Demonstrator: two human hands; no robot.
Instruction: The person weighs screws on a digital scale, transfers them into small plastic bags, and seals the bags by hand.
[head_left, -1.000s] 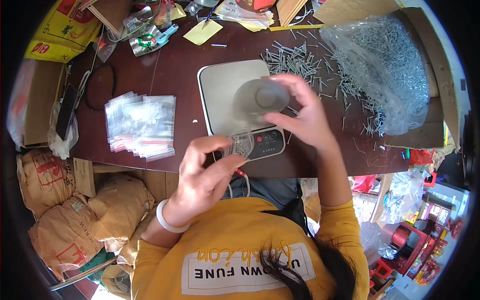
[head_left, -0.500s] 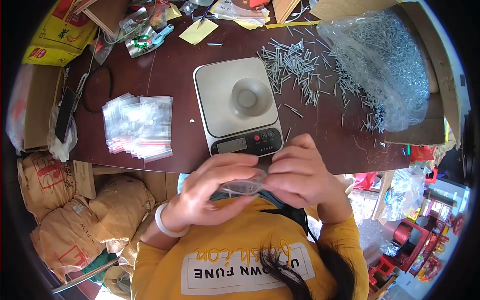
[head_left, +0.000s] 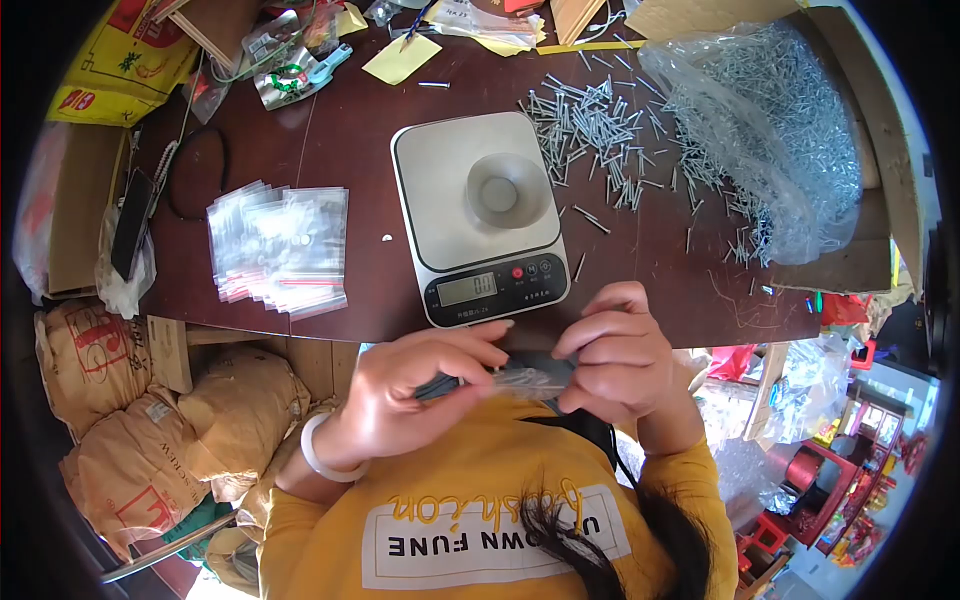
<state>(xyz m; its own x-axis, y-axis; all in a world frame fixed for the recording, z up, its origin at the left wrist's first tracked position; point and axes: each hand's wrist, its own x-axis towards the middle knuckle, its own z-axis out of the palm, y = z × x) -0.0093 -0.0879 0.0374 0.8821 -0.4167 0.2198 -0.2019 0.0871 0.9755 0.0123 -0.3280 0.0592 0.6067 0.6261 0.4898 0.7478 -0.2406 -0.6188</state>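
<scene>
A small clear plastic bag (head_left: 528, 382) is stretched between my hands just off the table's front edge, blurred, its contents hard to make out. My left hand (head_left: 418, 385), with a white band on the wrist, pinches the bag's left end between thumb and finger. At the other end, the curled fingers of my right hand (head_left: 622, 358) grip it. Beyond them stands a kitchen scale (head_left: 425, 215), its display reading about 0.0. On its plate sits a small round metal bowl (head_left: 508, 192), with nothing visible inside.
Flat zip bags (head_left: 280, 250) lie in a stack on the left. Loose screws or nails (head_left: 590, 125) are scattered behind the scale. A big clear bag of them (head_left: 790, 130) fills a cardboard box at right. Yellow paper (head_left: 402, 60) and a cutter (head_left: 328, 65) lie at the back.
My hands have drawn slightly apart and down toward my body, pulling the bag out flatter between them. The scale's display is now readable.
</scene>
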